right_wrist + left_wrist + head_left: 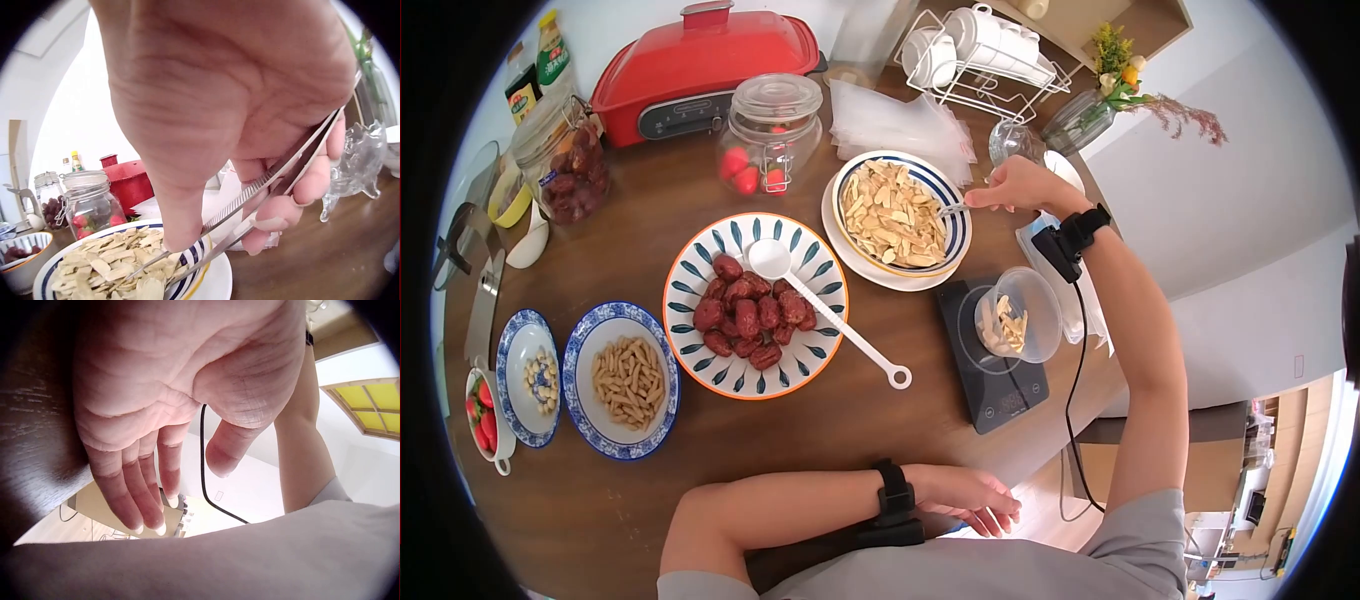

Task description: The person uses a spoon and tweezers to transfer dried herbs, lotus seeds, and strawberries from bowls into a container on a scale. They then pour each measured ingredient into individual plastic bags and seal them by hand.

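My right hand (1025,187) grips metal tweezers (240,205) between thumb and fingers at the right side of a blue-striped bowl (948,187). Pale dried root slices (890,215) fill this bowl, which stands on a white plate (832,232). In the right wrist view the two tweezer tips are spread apart and reach down among the slices. Nearby, a clear plastic cup (1045,315) with a few slices inside stands on a black scale (1010,400). My left hand (965,492) hangs relaxed at the table's front edge, fingers loosely bent, holding nothing.
Left of the slices, a large leaf-patterned bowl (685,255) holds red dates and a white spoon (840,325). Farther left stand blue-rimmed dishes (580,420). Behind are a strawberry jar (745,130), a red cooker (700,65) and a cup rack (990,95). A black cable (1078,385) hangs from my right wrist.
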`<state>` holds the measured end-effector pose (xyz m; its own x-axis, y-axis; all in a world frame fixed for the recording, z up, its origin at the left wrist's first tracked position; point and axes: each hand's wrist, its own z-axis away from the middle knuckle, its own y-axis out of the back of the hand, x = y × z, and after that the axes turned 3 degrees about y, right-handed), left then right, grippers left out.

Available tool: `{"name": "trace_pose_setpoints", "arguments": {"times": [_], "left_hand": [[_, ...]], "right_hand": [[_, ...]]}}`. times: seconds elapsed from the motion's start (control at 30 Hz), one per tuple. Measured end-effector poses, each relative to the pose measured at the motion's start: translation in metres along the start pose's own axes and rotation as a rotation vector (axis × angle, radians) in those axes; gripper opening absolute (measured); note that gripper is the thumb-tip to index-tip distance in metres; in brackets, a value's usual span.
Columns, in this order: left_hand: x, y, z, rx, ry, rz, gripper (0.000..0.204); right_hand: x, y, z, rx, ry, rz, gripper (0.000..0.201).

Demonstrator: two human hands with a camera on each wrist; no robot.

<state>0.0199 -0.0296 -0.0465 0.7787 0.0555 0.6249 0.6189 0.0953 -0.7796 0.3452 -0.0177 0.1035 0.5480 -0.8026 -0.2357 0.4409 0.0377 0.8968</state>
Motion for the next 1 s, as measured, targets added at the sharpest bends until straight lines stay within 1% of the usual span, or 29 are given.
{"name": "trace_pose_setpoints", "arguments": {"times": [0.1,0.23,0.3,0.43,0.5,0.6,0.77,0.9,1.0], "left_hand": [[-0.001,0.001,-0.002,-0.007,0.002,-0.004,0.044],[-0.001,0.002,-0.002,-0.003,0.01,0.0,0.044],[0.0,0.002,-0.001,-0.003,0.008,0.001,0.044],[0.0,0.001,-0.001,-0.003,0.006,0.006,0.044],[0.0,0.0,-0.001,-0.003,0.005,0.004,0.044],[0.0,0.0,-0.001,-0.001,0.006,0.0,0.044],[0.0,0.001,-0.001,0.002,0.01,-0.005,0.044],[0.0,0.001,-0.001,0.002,0.014,0.005,0.043],[0.002,0.0,0.001,0.007,0.019,0.01,0.042]], "right_hand": [[0.003,-0.005,0.0,0.0,0.032,-0.035,0.054],[0.01,-0.011,-0.006,-0.001,0.029,-0.037,0.054],[0.017,-0.015,-0.011,0.048,0.024,0.005,0.062],[0.021,-0.018,-0.012,0.069,0.022,0.025,0.063],[0.018,-0.019,-0.01,0.047,0.0,-0.014,0.052],[0.017,-0.018,-0.007,0.04,0.009,-0.039,0.052],[0.013,-0.012,0.005,0.034,-0.011,-0.11,0.051],[0.024,-0.006,0.016,0.063,-0.007,-0.166,0.049],[0.022,0.002,0.047,0.074,0.018,-0.232,0.053]]}}
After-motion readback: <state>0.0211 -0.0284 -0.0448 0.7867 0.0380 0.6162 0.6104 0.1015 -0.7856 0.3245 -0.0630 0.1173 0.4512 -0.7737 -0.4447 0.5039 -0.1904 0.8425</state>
